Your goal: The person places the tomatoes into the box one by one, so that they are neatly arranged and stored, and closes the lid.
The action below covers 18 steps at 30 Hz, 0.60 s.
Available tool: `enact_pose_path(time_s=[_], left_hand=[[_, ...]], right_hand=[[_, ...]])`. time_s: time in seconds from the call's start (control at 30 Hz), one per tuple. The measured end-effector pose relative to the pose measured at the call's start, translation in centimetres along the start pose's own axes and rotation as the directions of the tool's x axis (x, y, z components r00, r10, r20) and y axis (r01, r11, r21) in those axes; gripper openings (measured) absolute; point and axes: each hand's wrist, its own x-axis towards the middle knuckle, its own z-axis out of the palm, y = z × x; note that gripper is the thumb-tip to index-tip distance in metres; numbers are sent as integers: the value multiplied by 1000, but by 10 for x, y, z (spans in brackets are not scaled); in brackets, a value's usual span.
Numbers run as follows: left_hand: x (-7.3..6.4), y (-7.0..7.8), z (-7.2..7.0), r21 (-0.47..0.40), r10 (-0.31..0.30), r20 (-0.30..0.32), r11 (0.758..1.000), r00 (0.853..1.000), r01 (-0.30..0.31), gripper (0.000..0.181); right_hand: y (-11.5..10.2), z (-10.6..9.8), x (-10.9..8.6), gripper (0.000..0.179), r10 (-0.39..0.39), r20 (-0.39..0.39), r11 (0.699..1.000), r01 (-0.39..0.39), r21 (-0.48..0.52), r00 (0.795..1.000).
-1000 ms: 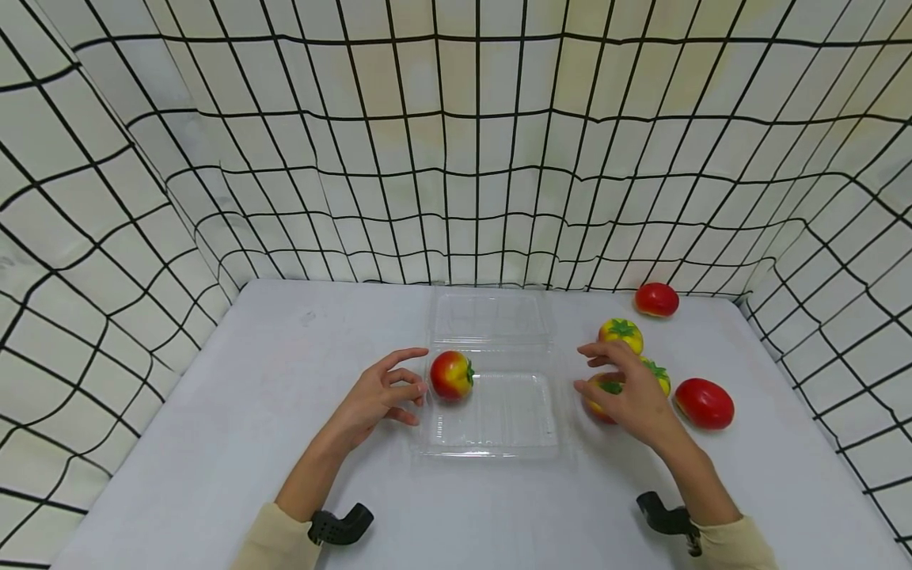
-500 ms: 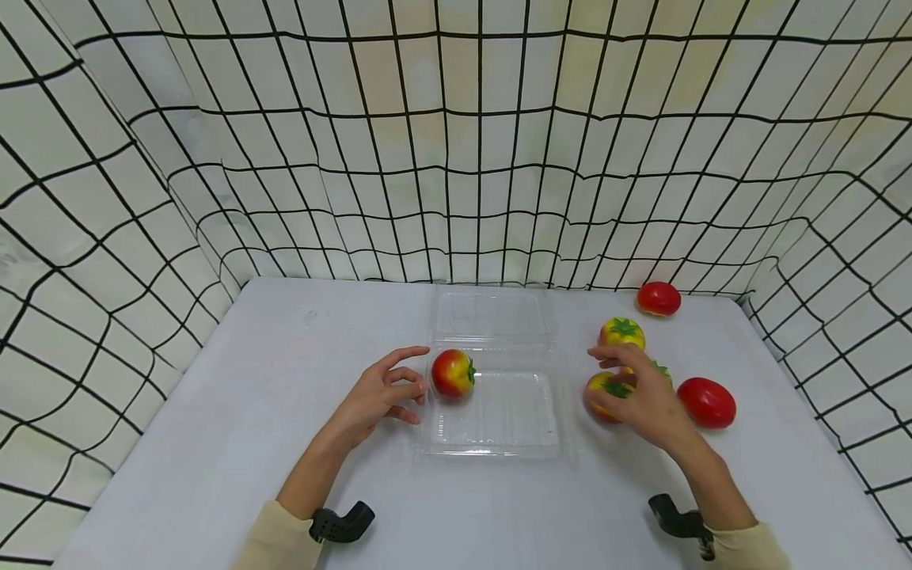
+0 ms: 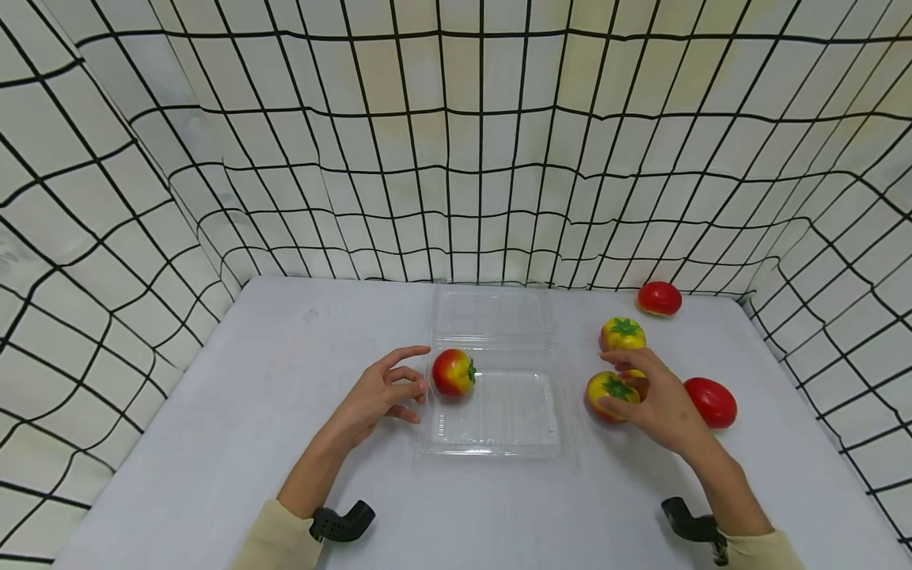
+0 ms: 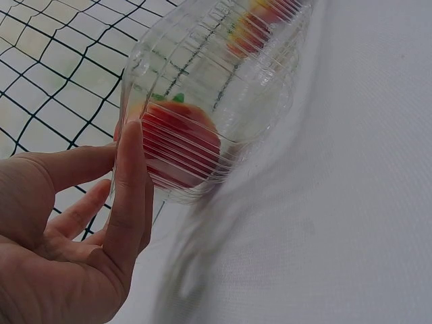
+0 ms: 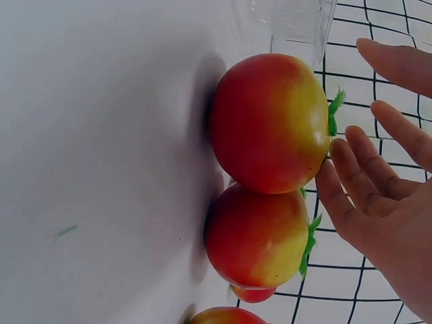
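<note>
A clear plastic clamshell box (image 3: pixel 495 416) lies with its lid folded back. One red-and-yellow tomato (image 3: pixel 452 374) with a green calyx sits at the box's left side. My left hand (image 3: pixel 376 396) is at that side; in the left wrist view its fingertips (image 4: pixel 130 138) pinch the box's rim. Over the fruit on the right is my right hand (image 3: pixel 666 412), its fingers spread and relaxed around the near tomato (image 3: pixel 604 389). In the right wrist view the fingers are beside the top of this tomato (image 5: pixel 266 128), holding nothing. Another tomato (image 5: pixel 256 236) stands against it, mostly hidden under the hand in the head view.
Behind the right hand stands a yellow-topped tomato (image 3: pixel 623 333). Farther back is a red one (image 3: pixel 659 298), and another red one (image 3: pixel 711 402) lies right of the hand. White cloth covers the table (image 3: pixel 321 317); a black grid net (image 3: pixel 477 158) surrounds its back and sides.
The right hand has shifted to the right across the near tomato, uncovering more of it. The left hand, the box and the fruit have stayed put.
</note>
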Motion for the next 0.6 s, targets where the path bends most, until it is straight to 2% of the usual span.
enact_pose_path(time_s=[0.2, 0.6], left_hand=[[0, 1, 1, 3, -3, -1, 1000, 1000, 3, 63], [0, 1, 1, -6, -15, -12, 1000, 1000, 15, 62]], right_hand=[[4, -4, -4, 65, 2, -4, 1000, -2, -31, 1000], [10, -3, -8, 73, 30, 36, 995, -26, -97, 999]])
